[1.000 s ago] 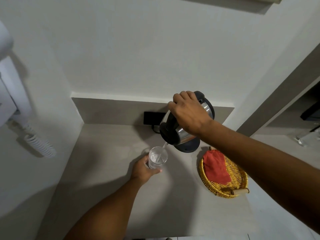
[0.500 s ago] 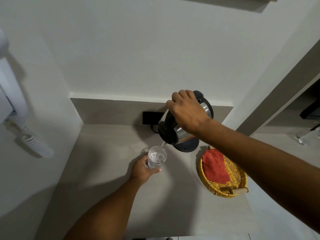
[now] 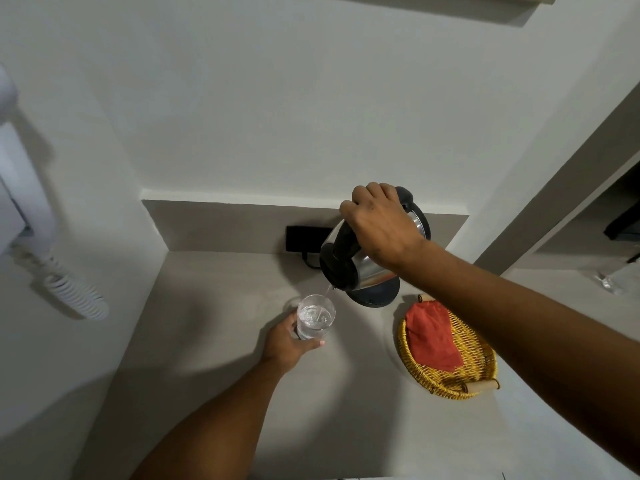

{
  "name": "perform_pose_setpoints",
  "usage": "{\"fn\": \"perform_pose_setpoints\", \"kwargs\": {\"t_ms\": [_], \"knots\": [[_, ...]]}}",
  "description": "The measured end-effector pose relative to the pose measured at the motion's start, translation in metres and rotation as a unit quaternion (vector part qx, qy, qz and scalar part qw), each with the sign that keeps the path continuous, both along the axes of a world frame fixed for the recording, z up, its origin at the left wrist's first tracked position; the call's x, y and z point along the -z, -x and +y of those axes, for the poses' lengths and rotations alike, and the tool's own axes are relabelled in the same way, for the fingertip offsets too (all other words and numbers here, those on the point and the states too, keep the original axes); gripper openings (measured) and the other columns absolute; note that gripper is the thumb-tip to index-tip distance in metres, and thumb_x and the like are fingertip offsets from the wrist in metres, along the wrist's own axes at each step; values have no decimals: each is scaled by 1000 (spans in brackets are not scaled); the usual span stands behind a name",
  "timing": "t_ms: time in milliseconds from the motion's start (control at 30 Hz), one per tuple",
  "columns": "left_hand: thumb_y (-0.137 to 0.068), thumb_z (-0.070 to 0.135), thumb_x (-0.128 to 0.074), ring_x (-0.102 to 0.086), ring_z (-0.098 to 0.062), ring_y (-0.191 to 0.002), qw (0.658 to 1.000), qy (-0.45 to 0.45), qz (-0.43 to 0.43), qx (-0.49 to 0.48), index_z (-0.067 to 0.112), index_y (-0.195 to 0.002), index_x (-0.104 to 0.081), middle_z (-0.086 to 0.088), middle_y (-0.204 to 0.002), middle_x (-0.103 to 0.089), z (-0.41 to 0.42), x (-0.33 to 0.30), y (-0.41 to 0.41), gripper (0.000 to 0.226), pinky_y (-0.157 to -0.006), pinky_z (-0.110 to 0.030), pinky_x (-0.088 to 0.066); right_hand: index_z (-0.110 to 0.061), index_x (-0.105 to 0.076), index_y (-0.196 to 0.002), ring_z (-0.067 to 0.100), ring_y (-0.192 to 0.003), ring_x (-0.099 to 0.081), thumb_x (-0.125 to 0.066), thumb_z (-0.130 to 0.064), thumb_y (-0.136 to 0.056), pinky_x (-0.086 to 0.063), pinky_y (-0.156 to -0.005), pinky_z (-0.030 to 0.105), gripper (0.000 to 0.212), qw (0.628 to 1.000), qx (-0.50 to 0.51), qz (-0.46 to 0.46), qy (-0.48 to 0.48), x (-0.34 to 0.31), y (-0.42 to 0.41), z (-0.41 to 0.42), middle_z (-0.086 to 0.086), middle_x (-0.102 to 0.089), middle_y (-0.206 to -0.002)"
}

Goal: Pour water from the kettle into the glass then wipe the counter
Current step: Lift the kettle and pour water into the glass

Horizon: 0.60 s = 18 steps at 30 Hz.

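A steel and black kettle [image 3: 360,271] is tipped to the left in the air, with my right hand [image 3: 381,230] gripping its black handle. A thin stream of water runs from its spout into a clear glass [image 3: 316,320] standing on the grey counter [image 3: 221,327]. Around the glass's left side my left hand [image 3: 289,344] is wrapped. The glass holds water well up its height. An orange-red cloth [image 3: 433,337] lies in a yellow wicker basket [image 3: 450,386] to the right of the glass.
The kettle's round black base [image 3: 377,296] sits on the counter under the kettle, its cord leading to a black wall socket [image 3: 303,239]. A white wall unit with a coiled cord [image 3: 72,296] hangs on the left wall. Walls close the counter at back and left.
The kettle stays tipped and water keeps running into the glass. Both hands hold nearly the same places; the view has shifted only slightly.
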<state>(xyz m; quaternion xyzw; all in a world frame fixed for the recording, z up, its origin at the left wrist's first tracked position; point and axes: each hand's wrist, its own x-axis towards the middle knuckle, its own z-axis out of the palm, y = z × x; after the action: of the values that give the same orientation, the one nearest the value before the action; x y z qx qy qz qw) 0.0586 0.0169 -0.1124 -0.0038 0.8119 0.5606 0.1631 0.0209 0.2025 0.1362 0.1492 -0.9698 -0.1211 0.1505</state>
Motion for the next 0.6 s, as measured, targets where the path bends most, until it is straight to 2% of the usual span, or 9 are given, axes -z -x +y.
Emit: {"fn": "perform_pose_setpoints", "kwargs": {"t_ms": [167, 267, 333, 400, 467, 533, 600], "knots": [[-61, 8, -98, -68, -16, -96, 1000, 0, -10, -6, 11, -122, -70, -2, -104, -75, 0, 3, 2, 67, -66, 3, -47, -11, -56, -92, 28, -88, -45, -58, -6, -83, -36, -89, 43, 11, 998, 20, 2, 64, 21, -2, 11, 10, -51, -90], [-59, 6, -99, -69, -15, -95, 1000, -2, -11, -8, 11, -120, -71, -3, -104, -76, 0, 5, 3, 68, -67, 2, -48, -15, -54, -89, 27, -90, -45, -60, -7, -80, -36, -90, 43, 13, 988, 49, -6, 147, 40, -1, 24, 8, -51, -91], [-59, 6, -99, -68, -16, -95, 1000, -1, -16, -9, 11, -120, -71, -4, -104, -76, 0, 6, 4, 67, -67, 1, -48, -15, -56, -89, 26, -90, -46, -65, -4, -76, -38, -85, 38, 19, 972, 87, -25, 215, 52, 0, 37, 7, -53, -94], [-60, 4, -98, -69, -18, -97, 1000, -4, -15, -7, 9, -121, -71, -5, -105, -76, 0, 7, 5, 67, -71, -2, -51, -10, -59, -87, 26, -86, -49, -70, 1, -70, -43, -76, 35, 23, 944, 129, -36, 302, 62, 1, 55, 9, -55, -93], [-60, 3, -98, -70, -21, -100, 1000, -5, -15, -7, 6, -123, -71, -8, -108, -77, 0, 10, 5, 69, -79, -12, -54, -6, -60, -84, 26, -83, -52, -67, 7, -68, -49, -71, 38, 22, 903, 177, -30, 390, 70, -1, 74, 9, -56, -91], [-58, 5, -99, -71, -19, -96, 1000, -1, -11, -11, 7, -119, -72, -6, -104, -77, 0, 11, 5, 67, -73, -7, -54, -9, -58, -82, 21, -80, -53, -64, 13, -69, -51, -72, 37, 26, 860, 216, -20, 461, 77, -4, 90, 5, -56, -87], [-57, 6, -100, -70, -17, -93, 1000, 0, -6, -8, 10, -118, -73, -5, -102, -78, 1, 11, 6, 66, -69, -5, -53, -16, -56, -81, 13, -73, -53, -62, 17, -69, -50, -66, 30, 36, 814, 250, -11, 525, 84, -3, 101, -3, -55, -78]]}}
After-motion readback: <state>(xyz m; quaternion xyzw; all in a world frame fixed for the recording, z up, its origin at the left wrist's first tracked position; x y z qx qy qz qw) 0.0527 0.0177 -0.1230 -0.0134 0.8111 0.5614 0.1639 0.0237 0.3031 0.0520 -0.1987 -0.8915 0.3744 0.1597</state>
